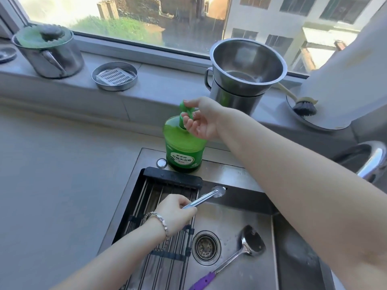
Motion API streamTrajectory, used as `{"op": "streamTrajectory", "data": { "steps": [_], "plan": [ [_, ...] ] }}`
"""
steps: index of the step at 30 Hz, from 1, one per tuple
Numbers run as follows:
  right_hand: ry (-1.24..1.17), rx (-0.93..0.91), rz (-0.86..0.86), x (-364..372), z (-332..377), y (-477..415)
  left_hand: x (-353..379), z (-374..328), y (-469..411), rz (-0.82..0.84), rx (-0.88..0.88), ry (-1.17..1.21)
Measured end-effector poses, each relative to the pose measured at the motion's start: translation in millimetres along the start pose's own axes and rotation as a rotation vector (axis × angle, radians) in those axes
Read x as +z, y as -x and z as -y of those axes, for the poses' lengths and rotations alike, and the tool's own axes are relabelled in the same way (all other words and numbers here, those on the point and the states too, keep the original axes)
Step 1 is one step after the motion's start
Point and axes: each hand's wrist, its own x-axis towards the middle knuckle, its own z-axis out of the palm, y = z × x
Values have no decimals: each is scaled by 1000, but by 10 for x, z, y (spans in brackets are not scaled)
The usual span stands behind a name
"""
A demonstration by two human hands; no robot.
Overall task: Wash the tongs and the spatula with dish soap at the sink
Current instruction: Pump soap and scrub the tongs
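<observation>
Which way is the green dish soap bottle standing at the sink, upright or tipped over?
Upright. The dish soap bottle stands on its base on the sink ledge, pump uppermost, with the right hand on the pump.
</observation>
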Motion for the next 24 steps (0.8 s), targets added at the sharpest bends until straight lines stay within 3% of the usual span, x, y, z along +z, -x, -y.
{"op": "streamTrajectory", "data": {
  "steps": [10, 20, 24],
  "plan": [
    [-97, 114, 123, -78, 12, -71, -71, -16, -47, 0, 18, 90],
    [-55, 37, 20, -73, -122, 62, -59, -171, 228, -43, 68, 70],
    [-267, -106, -37, -161, -415, 373, -59, -234, 399, -68, 110, 137]
  ]
}}
